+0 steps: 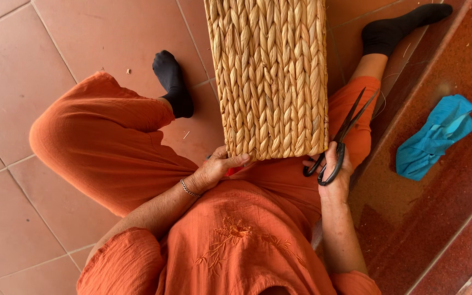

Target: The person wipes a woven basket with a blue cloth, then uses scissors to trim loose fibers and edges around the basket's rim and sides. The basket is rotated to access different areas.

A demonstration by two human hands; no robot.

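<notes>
Over lap, woven basket (271,76) stands long axis running away from body. Left hand (218,168) clamps near bottom-left corner, thumb on weave. Right hand (335,173) closed round black scissors (341,135) just beside bottom-right corner, blades pointing away, alongside basket's right edge.

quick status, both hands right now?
Left hand: closed on the lower corner of the woven basket.
Right hand: holding black scissors, blades slightly apart.

No packages, labels, signs or screens are visible.
</notes>
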